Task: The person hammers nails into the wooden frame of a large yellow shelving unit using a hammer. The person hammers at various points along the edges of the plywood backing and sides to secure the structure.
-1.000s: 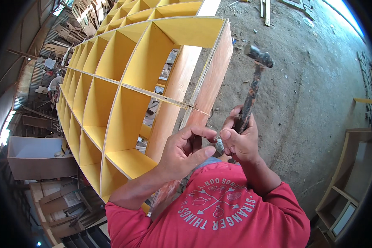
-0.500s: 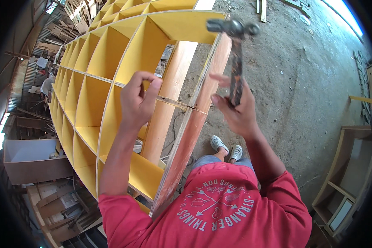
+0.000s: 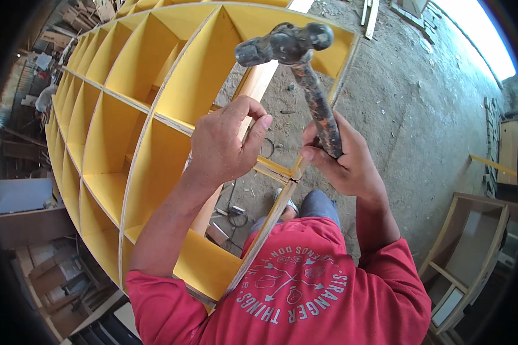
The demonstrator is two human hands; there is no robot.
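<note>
Hammer [image 3: 311, 86] clasped in right hand [image 3: 351, 161] — left hand [image 3: 221, 141] curled, any pinch indeterminate — suggests pre-strike positioning, calling for steady aim.

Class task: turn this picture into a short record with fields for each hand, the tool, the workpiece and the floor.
Left hand: fingers curled; any contents hidden
Right hand: gripping the hammer by its handle
Tool: hammer, dark, one end rounded
Workpiece: yellow frame, gridded into open compartments
Floor: grey, debris scattered
</note>
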